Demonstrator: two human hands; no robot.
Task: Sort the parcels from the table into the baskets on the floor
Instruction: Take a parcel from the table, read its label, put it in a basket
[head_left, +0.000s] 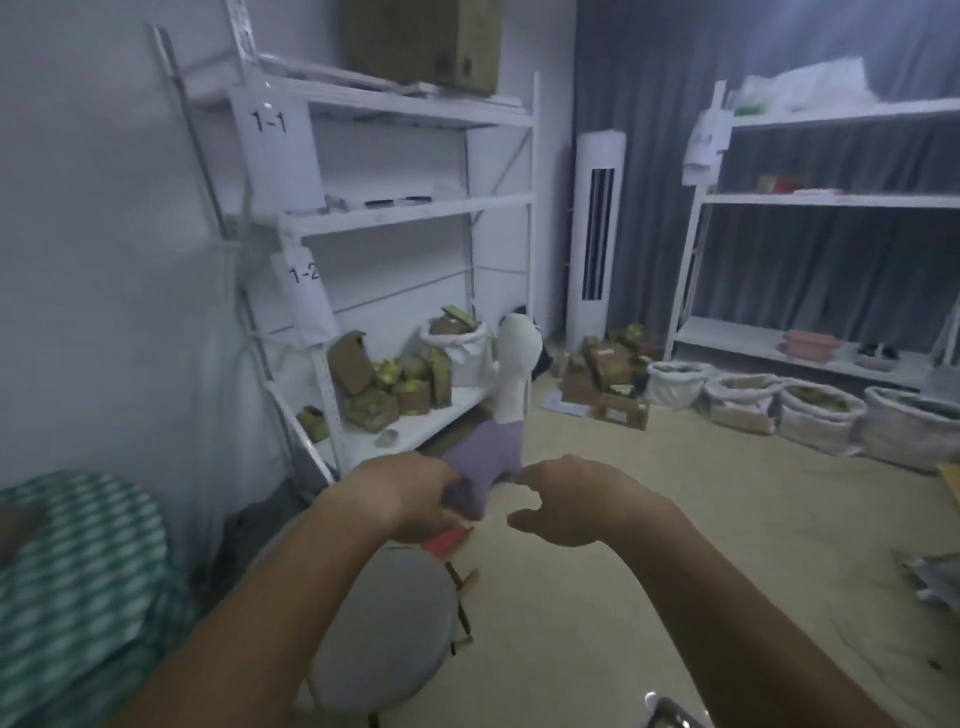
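1. Green-and-white woven fabric (78, 582), perhaps a sack, fills the 8 o'clock corner; what it holds cannot be told.
2. White shelving (363, 208) stands at 11 o'clock, its bottom shelf crowded with brown boxes (384, 389) and an open white bag (457, 338) stuffed with more.
3. At centre, the left hand (415, 499) has its fingers curled around a soft purple-and-white item (498, 415), apparently a stuffed toy or soft parcel, with something red (447, 538) showing beneath the fist; a grey round stool (379, 623) sits below at 6 o'clock.
4. Just right of it, the right hand (566, 504) hovers with fingers loosely curved, gripping nothing.
5. A heap of cardboard parcels (608, 374) lies on the floor at 1 o'clock.
6. Four white baskets (810, 415) line the floor at 3 o'clock; the middle ones show yellowish contents, so some sorting looks done.
7. No table is visible, so the remaining work cannot be judged; the held item is not yet in a basket.
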